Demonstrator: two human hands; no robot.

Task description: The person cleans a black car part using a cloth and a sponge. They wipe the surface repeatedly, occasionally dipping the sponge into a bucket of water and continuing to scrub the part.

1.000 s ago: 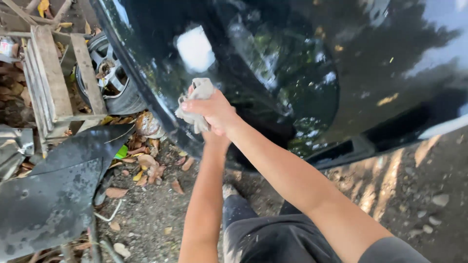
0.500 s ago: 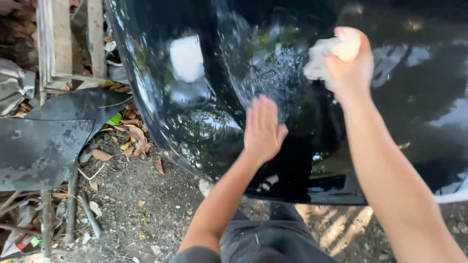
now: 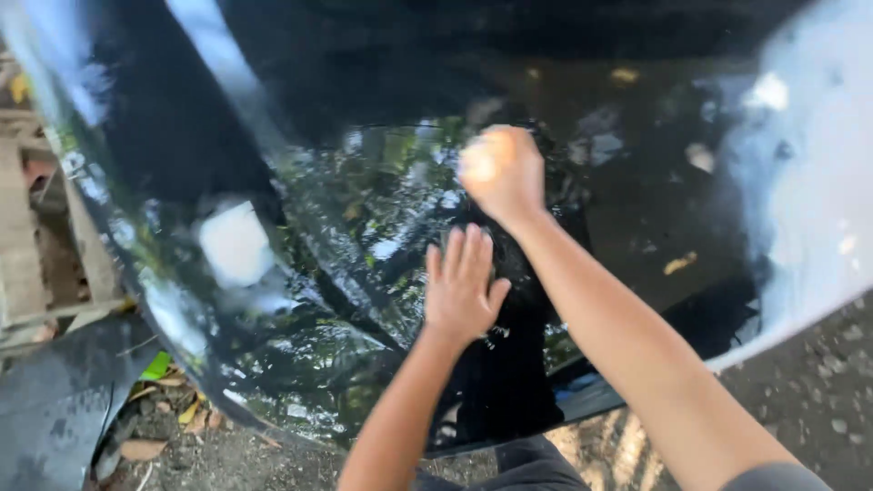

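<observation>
A large glossy black car body panel (image 3: pixel 346 273) fills most of the view, wet and reflecting trees and sky. My left hand (image 3: pixel 464 284) lies flat on it with fingers together, palm down, near the panel's middle. My right hand (image 3: pixel 502 173) is just above it, closed in a fist and pressed to the panel. A pale bit of a white cloth (image 3: pixel 476 164) shows at the fist's left edge; the rest of it is hidden inside the hand and blurred. A white square patch (image 3: pixel 236 242) shows on the panel to the left.
A wooden pallet (image 3: pixel 27 255) stands at the left edge. A dark loose panel (image 3: pixel 45 409) lies on the ground at lower left, with dry leaves (image 3: pixel 186 414) beside it. Gravelly dirt (image 3: pixel 818 382) shows at lower right. My knees are under the panel's lower edge.
My right hand with the cloth has swept left and down across the panel, ending just above my left hand. The left hand stays flat on the panel. The view has moved closer.
</observation>
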